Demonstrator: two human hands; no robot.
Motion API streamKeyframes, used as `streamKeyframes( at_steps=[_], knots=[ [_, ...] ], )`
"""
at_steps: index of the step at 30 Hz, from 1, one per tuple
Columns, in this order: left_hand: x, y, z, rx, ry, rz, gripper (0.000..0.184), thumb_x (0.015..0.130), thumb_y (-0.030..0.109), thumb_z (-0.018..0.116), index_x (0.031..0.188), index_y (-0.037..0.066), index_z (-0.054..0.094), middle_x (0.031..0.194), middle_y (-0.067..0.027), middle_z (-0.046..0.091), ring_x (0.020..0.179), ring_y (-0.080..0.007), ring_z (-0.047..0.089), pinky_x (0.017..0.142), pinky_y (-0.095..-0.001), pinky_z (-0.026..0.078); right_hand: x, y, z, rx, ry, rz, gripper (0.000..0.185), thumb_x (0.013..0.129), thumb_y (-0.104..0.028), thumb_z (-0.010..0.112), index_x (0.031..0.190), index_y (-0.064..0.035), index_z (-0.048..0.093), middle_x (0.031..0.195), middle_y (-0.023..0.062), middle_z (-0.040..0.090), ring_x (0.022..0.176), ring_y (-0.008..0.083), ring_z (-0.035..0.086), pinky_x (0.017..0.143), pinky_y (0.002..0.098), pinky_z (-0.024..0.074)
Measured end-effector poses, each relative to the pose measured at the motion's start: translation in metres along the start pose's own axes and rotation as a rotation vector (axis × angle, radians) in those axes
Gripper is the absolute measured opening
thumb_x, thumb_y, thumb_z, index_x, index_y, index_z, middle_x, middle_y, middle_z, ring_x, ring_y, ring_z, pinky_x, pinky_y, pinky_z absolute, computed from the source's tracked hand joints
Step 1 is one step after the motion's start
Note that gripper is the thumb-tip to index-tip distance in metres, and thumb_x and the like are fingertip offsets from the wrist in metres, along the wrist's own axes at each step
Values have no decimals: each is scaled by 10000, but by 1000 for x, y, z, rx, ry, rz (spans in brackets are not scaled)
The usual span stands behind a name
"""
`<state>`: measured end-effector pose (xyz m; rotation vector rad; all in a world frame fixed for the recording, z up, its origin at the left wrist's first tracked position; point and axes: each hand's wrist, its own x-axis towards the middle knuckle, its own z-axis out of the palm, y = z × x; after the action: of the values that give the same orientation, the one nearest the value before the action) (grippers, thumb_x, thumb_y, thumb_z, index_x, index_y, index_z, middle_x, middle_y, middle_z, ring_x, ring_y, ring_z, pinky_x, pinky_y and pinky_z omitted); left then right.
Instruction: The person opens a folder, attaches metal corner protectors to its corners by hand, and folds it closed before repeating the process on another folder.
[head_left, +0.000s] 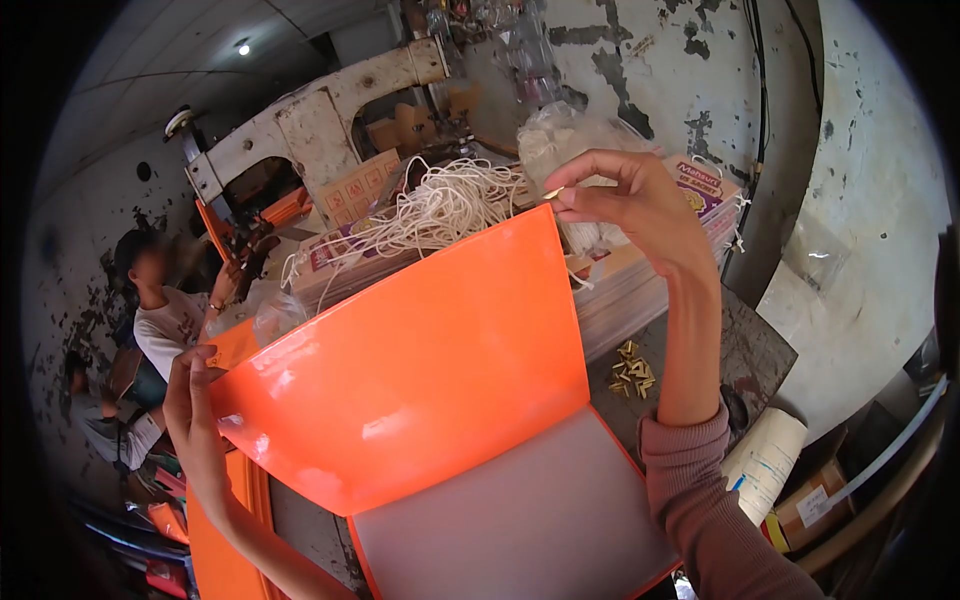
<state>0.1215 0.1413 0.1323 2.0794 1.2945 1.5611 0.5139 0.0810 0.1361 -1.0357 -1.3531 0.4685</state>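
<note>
A glossy orange folder (430, 370) stands open before me, its cover raised and its grey inner side (520, 520) facing up below. My left hand (195, 415) grips the cover's left edge, thumb on the near face and fingers hidden behind. At the cover's upper right corner, my right hand (635, 200) pinches a small brass-coloured metal piece (554, 193) between thumb and fingers. Whether that piece touches the corner is hard to tell. Several similar brass pieces (632, 372) lie in a small pile on the dark table (755, 345), right of the folder.
Behind the folder, tangled white cord (460, 200) lies on stacked printed cardboard (630, 310). A large pale metal machine (290, 130) stands beyond. At left, a co-worker (165, 310) is at work and another person (105, 420) sits lower. Orange sheets (225, 530) are at lower left, a paper roll (770, 460) right.
</note>
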Motion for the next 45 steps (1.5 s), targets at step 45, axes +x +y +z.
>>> streamKeyframes(
  at_steps=[45],
  knots=[
    [1, -10, -4, 70, -205, 54, 223, 864, 181, 572, 913, -35, 601, 751, -23, 594, 673, -55, 511, 600, -193, 386, 1, 3, -4, -222, -85, -50, 98, 767, -19, 613, 858, -11, 648, 770, 43, 631, 726, 90, 586, 669, 233, 480]
  ],
)
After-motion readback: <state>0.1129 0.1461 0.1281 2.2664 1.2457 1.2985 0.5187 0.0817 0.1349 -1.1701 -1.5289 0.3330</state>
